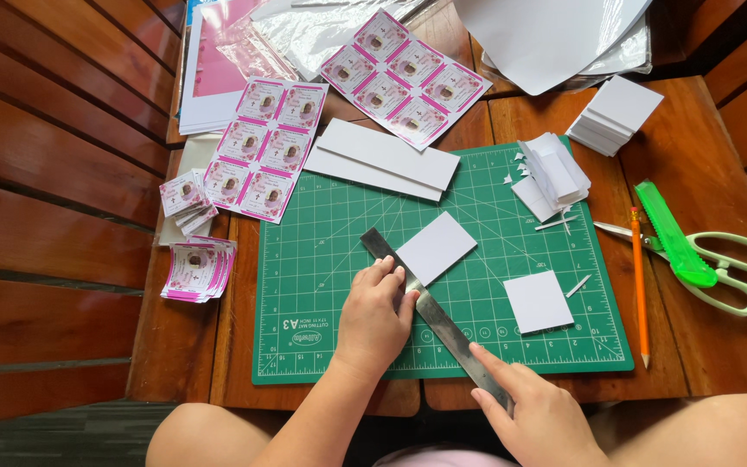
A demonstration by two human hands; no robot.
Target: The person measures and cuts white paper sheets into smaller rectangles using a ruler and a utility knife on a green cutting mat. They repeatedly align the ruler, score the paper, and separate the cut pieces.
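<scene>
A steel ruler (430, 313) lies diagonally across the green cutting mat (322, 259). My left hand (375, 316) presses down on its upper half, fingertips touching a white rectangular card (436, 247) that lies against the ruler's edge. My right hand (533, 415) rests at the mat's near edge, its index finger on the ruler's lower end. A second white square card (538, 301) lies on the mat to the right, apart from both hands.
Long white strips (382, 158) and a pile of offcuts (551, 175) sit at the mat's far edge. A stack of white cards (616, 114), a green utility knife (674, 233), scissors (728, 268) and an orange pencil (639, 285) lie to the right. Pink printed sheets (263, 147) and small card stacks (198, 269) lie to the left.
</scene>
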